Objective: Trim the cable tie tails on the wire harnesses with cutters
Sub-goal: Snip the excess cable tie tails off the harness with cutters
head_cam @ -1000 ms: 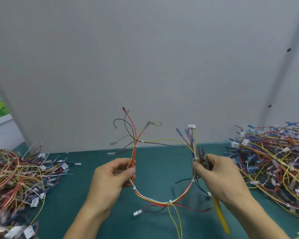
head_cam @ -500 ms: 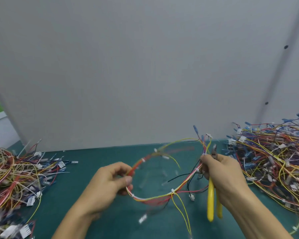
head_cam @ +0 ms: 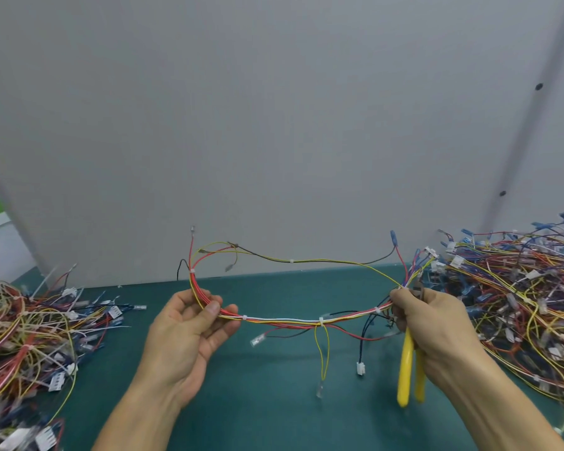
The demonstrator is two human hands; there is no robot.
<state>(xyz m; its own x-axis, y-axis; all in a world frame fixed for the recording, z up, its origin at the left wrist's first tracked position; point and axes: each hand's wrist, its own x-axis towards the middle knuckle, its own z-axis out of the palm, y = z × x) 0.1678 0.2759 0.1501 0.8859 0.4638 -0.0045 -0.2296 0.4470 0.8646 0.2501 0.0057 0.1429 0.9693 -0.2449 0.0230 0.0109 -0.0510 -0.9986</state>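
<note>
A multicoloured wire harness [head_cam: 293,320] is stretched between my two hands above the green table, its bundle bound by small white cable ties [head_cam: 321,320]. My left hand [head_cam: 189,333] pinches the red and yellow bundle between thumb and fingers at the left end. My right hand [head_cam: 437,323] pinches the right end of the harness while also holding the yellow-handled cutters [head_cam: 409,372], whose handles hang down below the palm. The cutter jaws [head_cam: 417,289] stick up above the fingers, away from any tie. Loose branch wires with connectors dangle below the bundle.
A pile of harnesses [head_cam: 26,340] lies at the left of the green table [head_cam: 274,402], and a larger pile [head_cam: 515,294] covers the right side. A grey wall panel [head_cam: 274,125] rises directly behind the table.
Both hands have moved apart, pulling the looped harness into a long, nearly straight span. The upper branch wires have swung up and spread out; the cutters stay in my right hand.
</note>
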